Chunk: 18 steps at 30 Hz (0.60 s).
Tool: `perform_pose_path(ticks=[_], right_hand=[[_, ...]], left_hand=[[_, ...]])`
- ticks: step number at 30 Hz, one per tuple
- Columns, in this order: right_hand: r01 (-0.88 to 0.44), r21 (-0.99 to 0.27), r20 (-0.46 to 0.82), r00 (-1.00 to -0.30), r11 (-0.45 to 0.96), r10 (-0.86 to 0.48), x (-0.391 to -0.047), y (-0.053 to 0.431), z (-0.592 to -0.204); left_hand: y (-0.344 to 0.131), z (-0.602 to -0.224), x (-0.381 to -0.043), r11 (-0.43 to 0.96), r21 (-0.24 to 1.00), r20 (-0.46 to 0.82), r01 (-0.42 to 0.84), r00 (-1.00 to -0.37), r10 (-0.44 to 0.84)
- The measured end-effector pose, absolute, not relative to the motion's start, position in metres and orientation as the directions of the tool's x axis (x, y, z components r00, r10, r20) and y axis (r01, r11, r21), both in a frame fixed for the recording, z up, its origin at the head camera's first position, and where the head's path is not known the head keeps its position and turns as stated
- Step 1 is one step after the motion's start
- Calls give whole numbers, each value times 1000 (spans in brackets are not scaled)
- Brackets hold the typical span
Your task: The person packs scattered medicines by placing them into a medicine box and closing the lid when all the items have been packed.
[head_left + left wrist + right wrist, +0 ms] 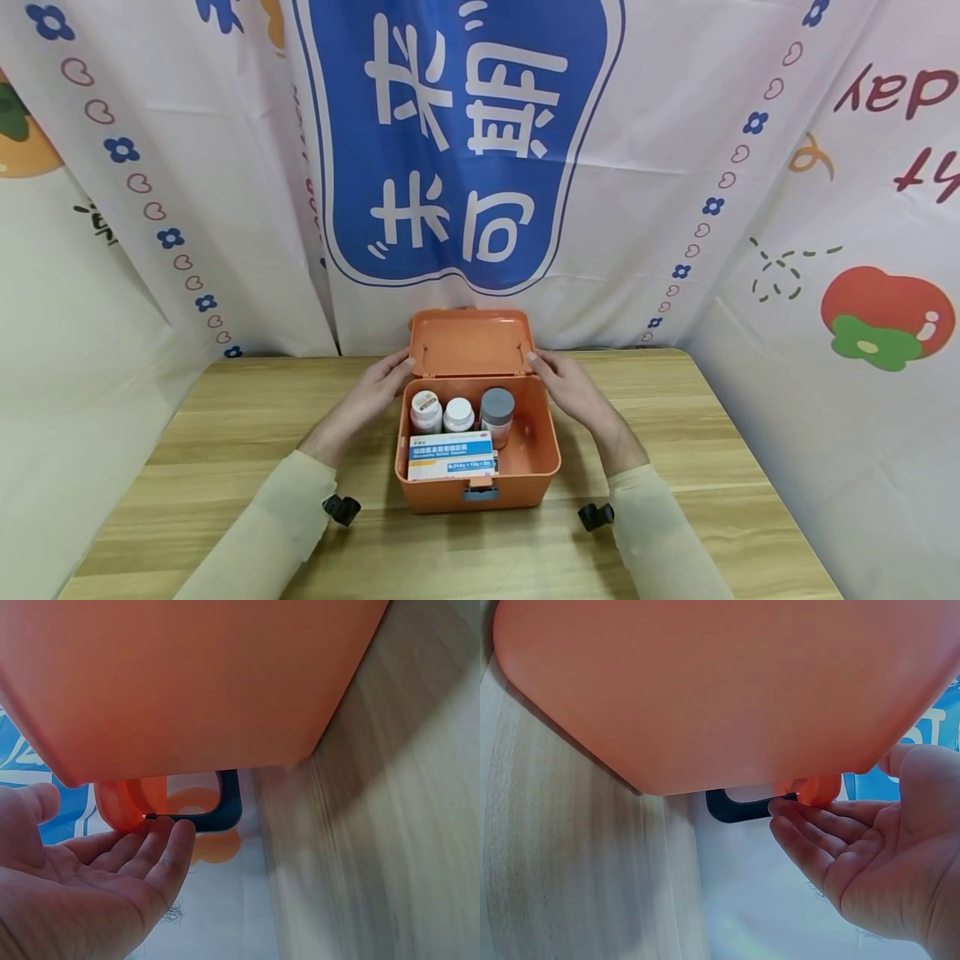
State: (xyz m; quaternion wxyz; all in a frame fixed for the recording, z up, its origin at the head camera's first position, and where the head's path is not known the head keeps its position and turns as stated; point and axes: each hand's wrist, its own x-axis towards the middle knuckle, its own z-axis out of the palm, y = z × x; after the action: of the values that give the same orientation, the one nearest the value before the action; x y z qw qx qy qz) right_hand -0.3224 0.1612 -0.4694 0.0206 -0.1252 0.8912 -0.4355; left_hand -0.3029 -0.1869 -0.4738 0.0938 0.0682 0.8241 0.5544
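An orange storage box stands on the table with its lid raised at the back. Inside are a bottle with a white cap, another white-capped bottle, a grey-capped bottle and a medicine carton. My left hand holds the lid's left edge, thumb at the front and fingers behind. At the right edge, my right hand holds the lid the same way. In the left wrist view, the fingertips lie near a dark handle behind the box.
The wooden table ends against a printed curtain just behind the lid. A grey latch sits on the box front. The box's right section shows its bare orange floor. Each sleeve carries a small black wrist device.
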Motion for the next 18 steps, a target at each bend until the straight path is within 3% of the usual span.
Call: perform_pose_path(ticks=[18], right_hand=[[-174,-844,58,-970,507,-235,-324,163,-465]], left_hand=[[-185,-465,-303,320,946,-16,60,-973,232]])
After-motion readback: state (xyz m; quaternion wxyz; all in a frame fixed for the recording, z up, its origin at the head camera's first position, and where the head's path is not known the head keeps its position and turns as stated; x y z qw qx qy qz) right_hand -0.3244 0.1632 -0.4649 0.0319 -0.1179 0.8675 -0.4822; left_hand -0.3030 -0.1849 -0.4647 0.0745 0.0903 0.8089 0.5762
